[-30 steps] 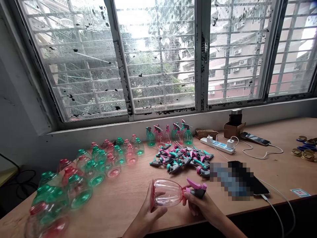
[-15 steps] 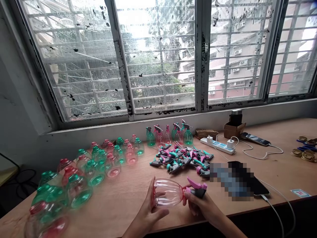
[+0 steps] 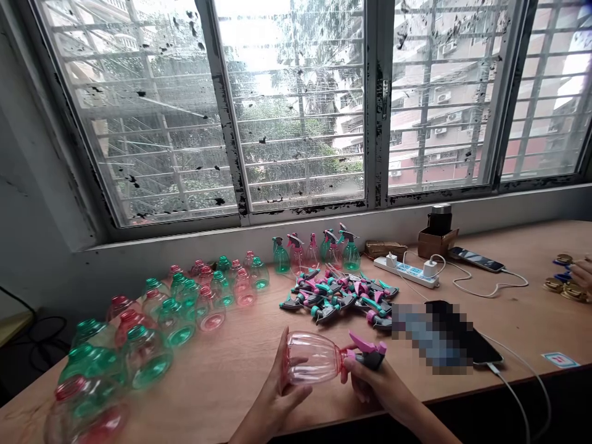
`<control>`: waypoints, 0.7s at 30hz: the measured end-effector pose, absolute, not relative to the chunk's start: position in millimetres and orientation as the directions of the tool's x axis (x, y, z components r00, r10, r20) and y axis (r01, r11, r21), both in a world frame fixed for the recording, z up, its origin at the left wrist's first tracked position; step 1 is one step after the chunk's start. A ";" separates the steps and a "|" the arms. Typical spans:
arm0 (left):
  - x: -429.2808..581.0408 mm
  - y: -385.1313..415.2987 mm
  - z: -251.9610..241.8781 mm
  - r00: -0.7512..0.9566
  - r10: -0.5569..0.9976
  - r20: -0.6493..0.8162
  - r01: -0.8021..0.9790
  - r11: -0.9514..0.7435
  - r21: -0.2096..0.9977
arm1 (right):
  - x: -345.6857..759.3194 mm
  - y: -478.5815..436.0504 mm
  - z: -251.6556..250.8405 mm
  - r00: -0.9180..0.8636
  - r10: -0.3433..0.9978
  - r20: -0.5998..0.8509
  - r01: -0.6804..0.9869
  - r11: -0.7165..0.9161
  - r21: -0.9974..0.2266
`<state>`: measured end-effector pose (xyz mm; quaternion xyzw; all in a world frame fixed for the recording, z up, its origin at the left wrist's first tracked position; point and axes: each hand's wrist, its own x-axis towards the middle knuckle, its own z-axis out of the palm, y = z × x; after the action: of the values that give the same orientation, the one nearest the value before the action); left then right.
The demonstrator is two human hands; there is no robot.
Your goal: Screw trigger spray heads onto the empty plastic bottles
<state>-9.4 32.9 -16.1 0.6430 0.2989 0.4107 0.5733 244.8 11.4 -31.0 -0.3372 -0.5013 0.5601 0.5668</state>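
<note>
A clear pink spray bottle (image 3: 314, 357) lies sideways between my hands above the front of the table. My left hand (image 3: 283, 385) cups its base, with the fingers partly seen through the plastic. At the neck, my right hand (image 3: 370, 377) grips the pink and grey trigger sprayer head (image 3: 367, 350), which sits on the bottle's mouth. Whether the head is fully screwed down I cannot tell. Just beyond lies a heap of loose trigger sprayer heads (image 3: 340, 296) in pink, teal and grey. Several open pink and green bottles (image 3: 173, 320) stand at the left.
Several bottles with sprayer heads (image 3: 312, 250) stand by the wall. To the right are a power strip (image 3: 407, 271), a phone on a cable (image 3: 476, 259) and a partly blurred dark device (image 3: 483, 345). Another person's hand (image 3: 581, 271) touches gold-coloured parts (image 3: 573, 290).
Another person's hand has come in at the right edge, over the gold-coloured parts. My hands and the pink bottle have hardly moved.
</note>
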 end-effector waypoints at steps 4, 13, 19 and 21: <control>-11.3 36.3 -22.1 0.482 0.859 0.173 -0.056 -0.167 0.984 | 245.3 12.0 -33.1 -0.135 0.970 0.200 -0.301 0.152 -0.941; -12.4 38.3 -25.2 0.488 0.858 0.159 -0.048 -0.156 0.987 | 244.6 10.5 -29.1 -0.134 0.971 0.196 -0.297 0.150 -0.943; -9.0 33.8 -16.1 0.465 0.864 0.193 -0.073 -0.180 0.981 | 243.9 10.3 -28.1 -0.125 0.972 0.199 -0.294 0.155 -0.943; -10.1 35.2 -19.5 0.467 0.867 0.176 -0.065 -0.164 0.984 | 243.5 10.0 -26.9 -0.120 0.973 0.199 -0.298 0.156 -0.942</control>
<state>-10.1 35.2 -19.5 0.6426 0.3118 0.4114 0.5662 243.5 10.0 -26.9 -0.3366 -0.5011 0.5558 0.5716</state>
